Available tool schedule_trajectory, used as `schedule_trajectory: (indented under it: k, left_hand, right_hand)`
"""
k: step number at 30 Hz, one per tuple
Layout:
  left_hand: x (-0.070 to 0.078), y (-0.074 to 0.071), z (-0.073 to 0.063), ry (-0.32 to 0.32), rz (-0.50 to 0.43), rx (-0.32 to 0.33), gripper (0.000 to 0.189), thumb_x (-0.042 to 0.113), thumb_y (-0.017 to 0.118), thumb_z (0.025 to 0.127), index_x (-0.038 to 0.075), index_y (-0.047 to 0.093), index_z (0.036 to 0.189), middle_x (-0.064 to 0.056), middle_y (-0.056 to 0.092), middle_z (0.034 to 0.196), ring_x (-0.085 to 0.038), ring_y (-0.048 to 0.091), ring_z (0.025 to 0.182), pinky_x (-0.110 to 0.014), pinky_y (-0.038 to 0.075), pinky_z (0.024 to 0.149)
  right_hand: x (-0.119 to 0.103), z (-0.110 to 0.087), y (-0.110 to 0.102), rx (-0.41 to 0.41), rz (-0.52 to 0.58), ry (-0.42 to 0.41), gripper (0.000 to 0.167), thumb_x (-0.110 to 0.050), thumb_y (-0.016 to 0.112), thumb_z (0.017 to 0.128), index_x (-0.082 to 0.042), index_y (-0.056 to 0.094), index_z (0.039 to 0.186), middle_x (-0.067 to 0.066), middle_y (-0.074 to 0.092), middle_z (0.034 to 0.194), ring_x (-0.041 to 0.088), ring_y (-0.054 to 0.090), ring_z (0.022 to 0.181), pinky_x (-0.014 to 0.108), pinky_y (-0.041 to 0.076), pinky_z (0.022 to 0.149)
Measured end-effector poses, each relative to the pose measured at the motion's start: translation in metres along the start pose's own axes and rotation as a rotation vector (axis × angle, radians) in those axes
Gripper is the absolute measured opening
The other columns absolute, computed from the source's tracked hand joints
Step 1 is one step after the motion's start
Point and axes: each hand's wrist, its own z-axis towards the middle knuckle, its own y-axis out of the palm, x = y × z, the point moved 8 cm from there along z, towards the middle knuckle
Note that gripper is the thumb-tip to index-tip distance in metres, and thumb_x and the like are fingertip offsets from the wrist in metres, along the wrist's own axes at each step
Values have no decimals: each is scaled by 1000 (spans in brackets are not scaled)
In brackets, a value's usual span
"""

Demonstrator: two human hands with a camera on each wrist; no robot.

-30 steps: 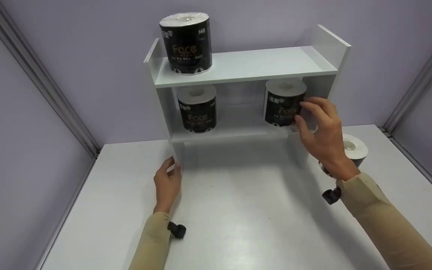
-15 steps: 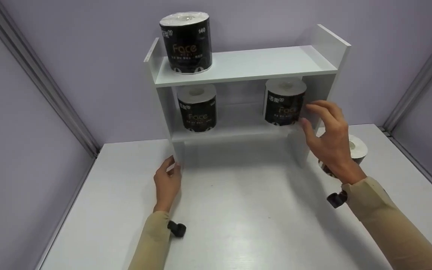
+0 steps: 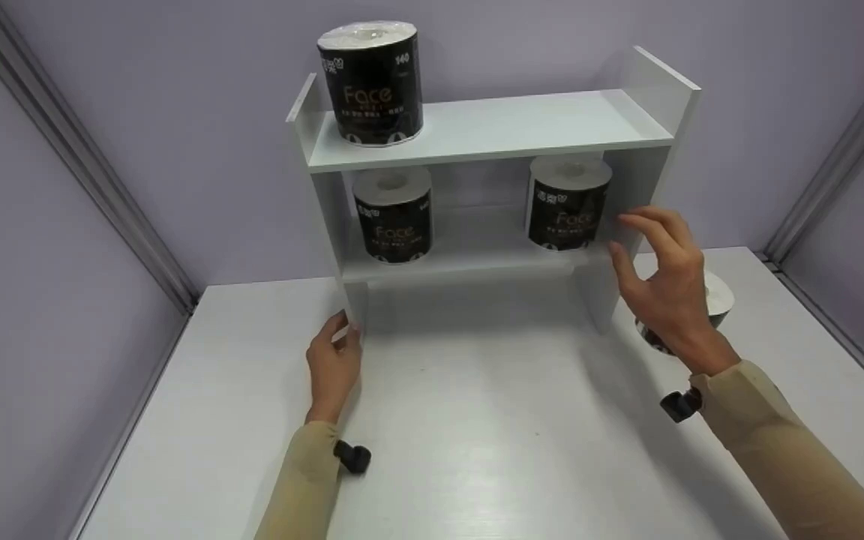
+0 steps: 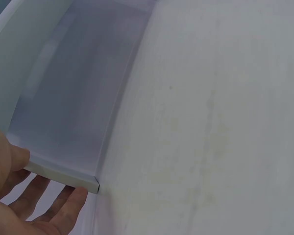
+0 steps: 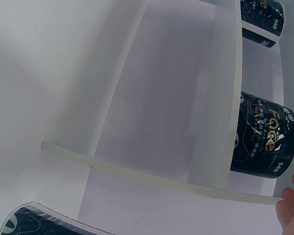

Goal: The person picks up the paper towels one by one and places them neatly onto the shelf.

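A white two-tier shelf point(image 3: 492, 135) stands at the back of the table. My left hand point(image 3: 333, 371) holds the foot of its left side panel point(image 4: 63, 176), thumb on one face and fingers on the other. My right hand point(image 3: 668, 289) is beside the right side panel point(image 3: 638, 169), fingers loosely bent and nothing between them. Closest to it is a black-wrapped toilet paper roll point(image 3: 568, 210), upright on the lower tier at the right; a gap separates them. A second roll point(image 3: 394, 221) stands on that tier at the left, and a third roll point(image 3: 373, 94) sits on the top tier at the left.
Another roll point(image 3: 717, 300) stands on the white table point(image 3: 462, 450) to the right of the shelf, partly hidden by my right hand. A lilac wall point(image 3: 507, 45) rises behind the shelf, with panels and metal posts at both sides.
My right hand has let go of the right-hand roll and drawn away to the right. That roll stays on the lower tier. The left hand keeps its place on the side panel.
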Motion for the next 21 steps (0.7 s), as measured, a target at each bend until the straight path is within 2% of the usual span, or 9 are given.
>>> schedule_trajectory:
  k: [10,21]
  left_hand:
    - [-4,1,-1,8,4,6,43,16,59,110,2,58,151,-22,62,148,-44,68,127,-52,59,104]
    - [0,0,1,29,-7,9,43,13,58,109,0,58,150,-23,62,147,-44,69,125,-53,60,103]
  right_hand:
    - [3,-8,-6,1,-4,12,33,0,78,94,-3,75,126,15,68,129,34,65,123,18,44,108]
    - [9,-11,-11,-12,-18,4,35,2,77,94,-3,74,129,15,68,131,35,64,123,18,44,107]
